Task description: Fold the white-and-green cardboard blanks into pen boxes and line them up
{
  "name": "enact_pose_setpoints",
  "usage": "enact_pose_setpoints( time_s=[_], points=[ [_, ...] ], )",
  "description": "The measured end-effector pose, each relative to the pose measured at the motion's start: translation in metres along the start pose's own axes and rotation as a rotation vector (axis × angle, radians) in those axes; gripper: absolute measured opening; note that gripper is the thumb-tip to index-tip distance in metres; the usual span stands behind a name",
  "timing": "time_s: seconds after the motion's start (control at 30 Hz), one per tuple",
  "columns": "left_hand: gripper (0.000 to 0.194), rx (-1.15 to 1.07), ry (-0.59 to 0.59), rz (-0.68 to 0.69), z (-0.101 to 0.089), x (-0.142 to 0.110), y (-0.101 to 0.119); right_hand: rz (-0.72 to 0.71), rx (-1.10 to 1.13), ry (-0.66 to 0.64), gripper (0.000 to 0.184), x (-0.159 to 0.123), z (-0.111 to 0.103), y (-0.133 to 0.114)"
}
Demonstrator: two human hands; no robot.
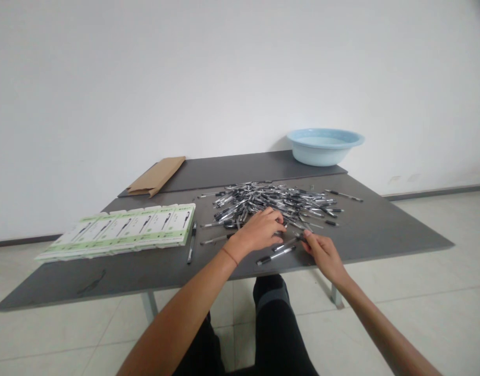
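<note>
A large pile of black-and-clear pens (pixel 271 201) lies on the dark grey table (pixel 381 230). My left hand (pixel 259 230) rests on the near edge of the pile, fingers curled over a few pens. My right hand (pixel 322 253) is just to its right near the table's front edge, its fingertips pinching a pen (pixel 289 243) at the pile's edge. Another loose pen (pixel 274 255) lies between my hands.
A row of white-and-green flat boxes (pixel 122 230) lies at the left, with a single pen (pixel 191 243) beside it. A brown paper envelope (pixel 157 176) sits at the back left. A light blue basin (pixel 324 146) stands at the back right by the wall.
</note>
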State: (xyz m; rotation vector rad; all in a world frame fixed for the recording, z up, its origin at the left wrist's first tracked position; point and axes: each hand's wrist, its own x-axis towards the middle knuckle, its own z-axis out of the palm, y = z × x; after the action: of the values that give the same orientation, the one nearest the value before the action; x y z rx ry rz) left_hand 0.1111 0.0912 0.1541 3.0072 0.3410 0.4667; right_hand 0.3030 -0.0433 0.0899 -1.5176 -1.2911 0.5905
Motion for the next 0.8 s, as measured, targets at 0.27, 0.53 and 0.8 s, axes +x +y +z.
enact_pose_setpoints(
  time_s=[0.27, 0.53, 0.8],
  points=[
    [0.017, 0.11, 0.012, -0.069, -0.001, 0.0, 0.0, -0.003, -0.002, -0.004, 0.066, -0.001, 0.0, -0.001],
    [0.025, 0.114, -0.006, -0.027, -0.003, -0.002, -0.005, -0.009, 0.002, -0.01, 0.066, -0.001, 0.0, -0.002],
    [0.023, 0.144, -0.014, -0.025, -0.002, -0.006, -0.007, -0.01, 0.003, -0.023, 0.065, -0.001, 0.0, -0.002]
  ],
)
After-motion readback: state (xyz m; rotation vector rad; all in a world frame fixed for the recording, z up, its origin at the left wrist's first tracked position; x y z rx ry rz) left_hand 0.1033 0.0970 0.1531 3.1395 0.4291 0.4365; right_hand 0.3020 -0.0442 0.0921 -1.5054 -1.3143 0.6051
